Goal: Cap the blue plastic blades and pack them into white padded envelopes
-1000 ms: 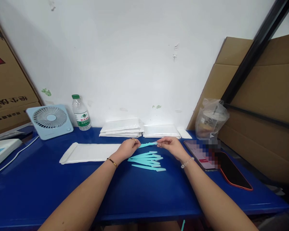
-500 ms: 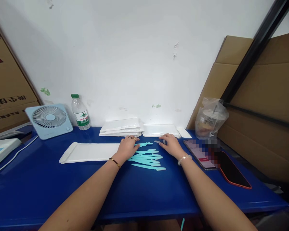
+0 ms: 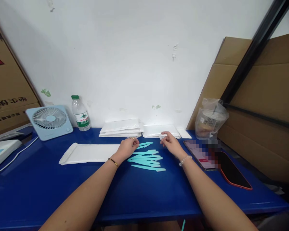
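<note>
A small heap of several teal plastic sticks [image 3: 146,158] lies on the blue table [image 3: 62,189]. My left hand [image 3: 127,147], fingers curled, pinches one teal stick [image 3: 144,145] by its end, just above the heap. My right hand [image 3: 170,143] hovers to the right of the heap, its fingertips pinched on a tiny pale piece [image 3: 161,138] near the white packs. A long flat white pouch [image 3: 89,152] lies to the left of my left hand.
Two stacks of white packs [image 3: 121,127] [image 3: 160,130] rest against the wall. A water bottle [image 3: 81,113] and a light-blue fan [image 3: 49,120] stand at the back left. Two phones [image 3: 219,160] and a bagged cup [image 3: 210,119] are on the right. Cardboard leans on both sides.
One second ago both hands held one teal stick between them. They have since drawn apart: the left keeps the stick low by the heap, the right has lifted away with a small pale piece.
</note>
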`<action>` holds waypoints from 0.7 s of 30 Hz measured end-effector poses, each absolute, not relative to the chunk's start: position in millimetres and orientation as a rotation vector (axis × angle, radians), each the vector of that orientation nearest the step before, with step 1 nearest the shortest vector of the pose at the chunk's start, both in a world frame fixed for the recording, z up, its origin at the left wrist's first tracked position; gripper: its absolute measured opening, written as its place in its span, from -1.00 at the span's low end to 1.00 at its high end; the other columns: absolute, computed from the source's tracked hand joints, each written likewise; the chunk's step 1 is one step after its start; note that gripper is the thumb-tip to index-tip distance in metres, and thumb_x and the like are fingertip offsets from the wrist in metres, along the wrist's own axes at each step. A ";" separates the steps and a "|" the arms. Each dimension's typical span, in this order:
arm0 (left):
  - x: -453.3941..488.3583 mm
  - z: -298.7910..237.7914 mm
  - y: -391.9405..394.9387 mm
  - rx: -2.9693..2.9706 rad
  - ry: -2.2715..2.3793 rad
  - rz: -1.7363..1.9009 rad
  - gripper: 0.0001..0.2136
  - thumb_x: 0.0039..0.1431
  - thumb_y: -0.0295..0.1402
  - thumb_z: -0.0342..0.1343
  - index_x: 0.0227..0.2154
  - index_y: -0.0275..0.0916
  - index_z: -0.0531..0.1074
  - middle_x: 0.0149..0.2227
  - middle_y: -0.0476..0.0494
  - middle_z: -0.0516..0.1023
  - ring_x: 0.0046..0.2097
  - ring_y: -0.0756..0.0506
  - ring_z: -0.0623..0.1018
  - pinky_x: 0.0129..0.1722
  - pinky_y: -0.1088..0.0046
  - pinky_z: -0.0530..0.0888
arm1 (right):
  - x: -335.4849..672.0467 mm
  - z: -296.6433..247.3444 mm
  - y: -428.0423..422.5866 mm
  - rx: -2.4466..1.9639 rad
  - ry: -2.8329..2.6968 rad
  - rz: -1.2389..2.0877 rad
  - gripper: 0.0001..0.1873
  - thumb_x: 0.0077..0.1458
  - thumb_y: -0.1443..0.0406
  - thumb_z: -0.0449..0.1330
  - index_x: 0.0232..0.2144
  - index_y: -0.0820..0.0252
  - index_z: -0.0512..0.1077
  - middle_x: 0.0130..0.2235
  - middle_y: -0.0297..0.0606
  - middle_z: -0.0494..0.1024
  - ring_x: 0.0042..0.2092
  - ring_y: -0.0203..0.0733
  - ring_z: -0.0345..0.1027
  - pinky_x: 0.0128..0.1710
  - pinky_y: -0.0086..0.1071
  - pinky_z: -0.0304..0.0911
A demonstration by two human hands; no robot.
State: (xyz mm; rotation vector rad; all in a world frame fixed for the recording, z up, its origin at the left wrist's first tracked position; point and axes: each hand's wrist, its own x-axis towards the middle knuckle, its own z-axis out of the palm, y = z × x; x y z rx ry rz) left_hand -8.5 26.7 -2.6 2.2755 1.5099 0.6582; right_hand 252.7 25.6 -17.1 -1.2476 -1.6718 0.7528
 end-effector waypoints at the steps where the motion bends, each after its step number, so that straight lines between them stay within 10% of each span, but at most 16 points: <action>1: -8.4 -1.9 26.5 2.253 1.479 0.693 -0.83 0.10 -0.27 -0.01 -0.34 -0.19 0.42 -0.38 -0.03 0.51 -0.34 -0.04 0.46 -0.35 0.49 0.32 | 252.3 -16.6 25.4 -1.232 -1.646 0.798 -0.65 0.03 0.24 0.03 -0.08 0.10 0.27 -0.45 -0.38 0.43 -0.46 -0.29 0.27 -0.42 -0.42 0.19; 15: -5.8 5.4 21.6 2.028 1.259 0.817 -0.73 0.07 -0.17 0.02 -0.32 -0.27 0.44 -0.39 -0.04 0.48 -0.38 -0.01 0.40 -0.39 0.50 0.32 | 243.6 -1.8 15.0 -1.009 -1.204 1.258 -0.61 -0.13 0.05 0.29 -0.41 0.14 0.23 -0.40 -0.26 0.57 -0.34 -0.15 0.50 -0.45 -0.45 0.25; 21: -4.7 9.3 20.0 1.979 1.269 0.793 -0.71 0.05 -0.15 0.01 -0.33 -0.28 0.43 -0.43 -0.03 0.44 -0.41 -0.02 0.37 -0.42 0.50 0.29 | 249.0 -2.4 18.2 -1.073 -1.209 1.102 -0.63 -0.18 0.07 0.32 -0.52 0.18 0.29 -0.66 -0.46 0.34 -0.66 -0.42 0.12 -0.67 -0.52 -0.07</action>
